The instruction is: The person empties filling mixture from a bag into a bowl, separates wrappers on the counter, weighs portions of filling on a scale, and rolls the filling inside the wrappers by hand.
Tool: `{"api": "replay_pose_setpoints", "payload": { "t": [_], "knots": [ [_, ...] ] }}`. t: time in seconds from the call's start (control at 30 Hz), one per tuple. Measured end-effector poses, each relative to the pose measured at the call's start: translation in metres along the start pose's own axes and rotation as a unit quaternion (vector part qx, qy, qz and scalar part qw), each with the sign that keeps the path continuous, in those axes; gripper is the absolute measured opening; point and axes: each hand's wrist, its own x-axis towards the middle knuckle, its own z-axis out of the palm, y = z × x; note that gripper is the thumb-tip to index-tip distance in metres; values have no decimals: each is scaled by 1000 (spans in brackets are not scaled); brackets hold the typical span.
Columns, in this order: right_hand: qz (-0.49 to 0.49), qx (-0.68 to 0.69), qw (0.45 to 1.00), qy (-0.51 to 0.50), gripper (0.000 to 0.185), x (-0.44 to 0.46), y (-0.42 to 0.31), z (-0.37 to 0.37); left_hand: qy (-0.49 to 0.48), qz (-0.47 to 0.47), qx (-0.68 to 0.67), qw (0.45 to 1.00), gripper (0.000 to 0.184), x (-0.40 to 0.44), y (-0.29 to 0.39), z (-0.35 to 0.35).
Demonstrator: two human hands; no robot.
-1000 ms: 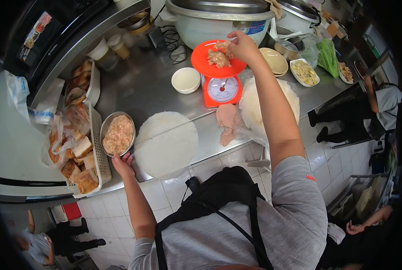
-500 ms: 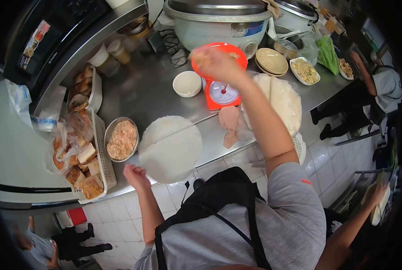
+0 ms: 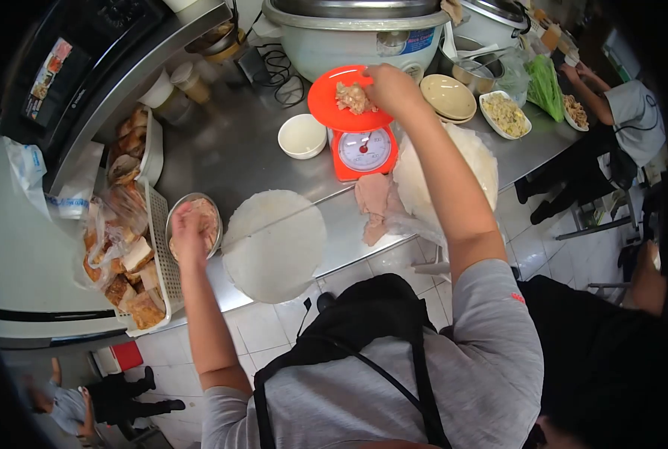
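The right hand [image 3: 394, 91] is at the red plate [image 3: 325, 101], by a lump of meat [image 3: 352, 98]; I can't tell if its fingers pinch anything. The plate sits on a scale [image 3: 364, 153], with a big pot [image 3: 349, 51] just behind. The left hand [image 3: 190, 238] is blurry over the metal bowl [image 3: 219, 222], so I can't tell its grip. A basket [image 3: 167, 258] crowds that bowl.

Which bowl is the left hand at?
The round metal bowl with pink mixture; the left hand is over it. The white bowl beside the scale and the stacked beige bowls both sit well away from that hand.
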Motion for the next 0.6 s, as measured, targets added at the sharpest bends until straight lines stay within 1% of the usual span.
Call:
{"api": "replay_pose_setpoints", "payload": {
  "t": [0.03, 0.07, 0.13, 0.23, 0.33, 0.43, 0.47, 0.53, 0.6],
  "knots": [
    [2, -39, 999, -14, 21, 7, 17, 9, 16, 38, 72, 997, 29, 17, -13, -27],
    [0, -39, 999, -31, 20, 8, 22, 11, 46, 94, 147, 984, 33, 31, -20, -45],
    [-5, -37, 997, -64, 19, 9, 28, 14, 103, 203, 296, 928, 40, 50, -29, -72],
    [0, -13, 998, -56, 18, 14, 31, 22, 92, 129, 410, 898, 41, 57, -29, -91],
    [-4, -4, 999, -36, 17, 16, 33, 23, 137, 102, 470, 866, 49, 41, -22, -73],
    [58, 160, 984, -48, 15, 19, 36, 20, 141, 83, 431, 887, 53, 35, -18, -66],
    [85, 229, 968, -56, 14, 18, 37, 18, 144, 89, 425, 889, 53, 35, -20, -66],
    [139, 363, 919, -70, 13, 14, 33, 8, 149, 100, 413, 893, 53, 35, -22, -66],
    [151, 446, 877, -91, 14, 14, 38, 9, 134, 86, 422, 892, 53, 33, -20, -67]
  ]
}}
